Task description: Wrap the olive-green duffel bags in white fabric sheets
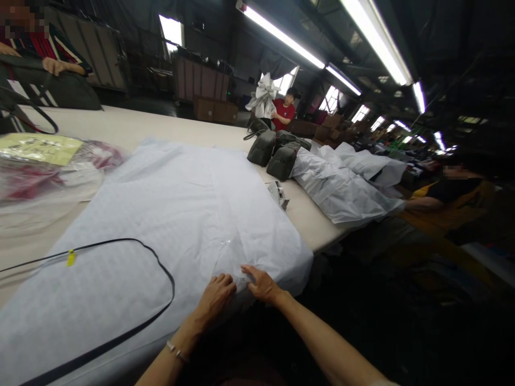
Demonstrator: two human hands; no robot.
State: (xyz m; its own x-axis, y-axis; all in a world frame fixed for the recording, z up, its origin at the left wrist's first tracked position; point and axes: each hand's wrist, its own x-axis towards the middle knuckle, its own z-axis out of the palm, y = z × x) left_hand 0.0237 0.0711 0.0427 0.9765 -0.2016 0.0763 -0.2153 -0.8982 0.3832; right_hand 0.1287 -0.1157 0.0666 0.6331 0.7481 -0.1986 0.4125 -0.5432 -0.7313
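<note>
White, wrinkled sheet material (181,198) lies over the near part of the table and hangs past its front edge. On it, close to that edge, is a thin clear plastic piece (227,257) with a shiny highlight; its outline is hard to make out. My left hand (217,295) has its fingers curled down on the near end of this plastic. Just to the right, my right hand (262,285) is over the sheet with index finger and thumb apart, apparently holding nothing. A black strap (171,284) with a yellow tag (71,258) loops across the sheet at left.
Plastic-wrapped red items (36,179) under a yellow label (40,148) lie at left. Dark bags (281,161) and white-wrapped bundles (338,182) stand right of centre. Co-workers are at far left with a dark bag (68,91), at the back in red (285,112), and at right.
</note>
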